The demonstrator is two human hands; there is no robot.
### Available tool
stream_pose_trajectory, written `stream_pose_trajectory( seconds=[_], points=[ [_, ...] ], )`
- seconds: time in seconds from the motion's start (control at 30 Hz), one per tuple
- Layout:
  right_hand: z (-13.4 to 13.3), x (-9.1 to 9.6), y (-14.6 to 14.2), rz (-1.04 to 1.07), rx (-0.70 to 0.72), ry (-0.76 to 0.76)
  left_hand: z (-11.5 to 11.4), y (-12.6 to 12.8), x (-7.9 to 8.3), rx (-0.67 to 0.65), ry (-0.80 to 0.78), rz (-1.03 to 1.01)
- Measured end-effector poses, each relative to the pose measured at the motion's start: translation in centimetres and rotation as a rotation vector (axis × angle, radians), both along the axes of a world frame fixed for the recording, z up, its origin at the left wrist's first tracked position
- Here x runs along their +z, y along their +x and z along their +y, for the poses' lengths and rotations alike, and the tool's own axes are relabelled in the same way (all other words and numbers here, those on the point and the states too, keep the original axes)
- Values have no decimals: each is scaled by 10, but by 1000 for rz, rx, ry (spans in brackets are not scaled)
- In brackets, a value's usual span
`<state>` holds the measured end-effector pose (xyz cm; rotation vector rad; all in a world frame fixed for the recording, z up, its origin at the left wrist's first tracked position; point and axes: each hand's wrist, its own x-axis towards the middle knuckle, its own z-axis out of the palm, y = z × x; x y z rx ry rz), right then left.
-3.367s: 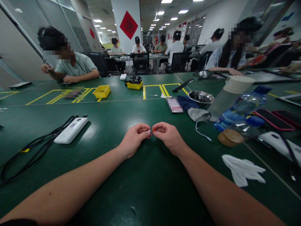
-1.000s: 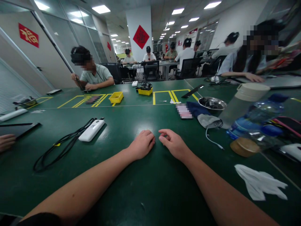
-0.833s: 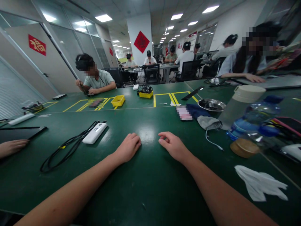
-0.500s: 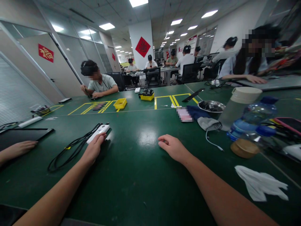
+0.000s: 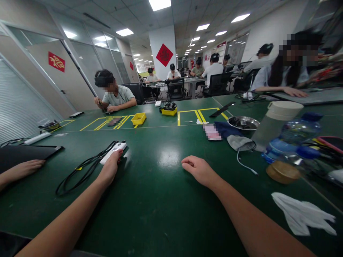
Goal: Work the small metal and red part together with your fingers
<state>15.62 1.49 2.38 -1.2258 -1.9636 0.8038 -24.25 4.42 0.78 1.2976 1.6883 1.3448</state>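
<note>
My left hand (image 5: 110, 167) is closed around the lower right end of a white power bank (image 5: 114, 151) on the green table. Dark lettering shows on the white face, and the fingertips are partly hidden along its right side. A looped black cable (image 5: 80, 174) with a small yellow tag lies to the left of it. To the right, across a bare stretch of tabletop, my right hand (image 5: 199, 170) rests on its side. Its fingers are curled together against the thumb, and no object shows in it.
A neighbour's hand (image 5: 25, 168) lies by a black panel (image 5: 29, 154) at left. Yellow bins (image 5: 138, 118) stand ahead. A metal bowl (image 5: 243, 123), a pale flask (image 5: 278, 119), plastic bottles (image 5: 285, 167) and a white glove-like cloth (image 5: 304, 214) are on the right. Other people sit around.
The view has shifted slightly, so everything sits a little lower and further right. My right hand's fingers look a bit more closed. My left hand stays on the power bank.
</note>
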Motion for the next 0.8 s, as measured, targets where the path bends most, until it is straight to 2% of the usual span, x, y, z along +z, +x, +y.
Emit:
stream_pose_trajectory(
  seconds=[0.1,0.27,0.4,0.53,0.6,0.67,0.8],
  points=[
    [0,0,0,0,0,-3,18,4,-2,-27,10,29],
    [-1,2,0,9,6,-7,38,36,5,-156,23,-220],
    [-2,3,0,23,3,-10,38,92,9,-327,6,-394],
    [1,0,0,11,-34,27,22,164,7,-531,-33,-525],
    [5,-4,3,-24,-112,68,11,195,7,-630,-55,-548],
    [10,-9,7,-97,-176,96,3,219,6,-694,-72,-474],
    [14,-13,14,-242,-234,53,-8,236,4,-723,60,45]
  ],
)
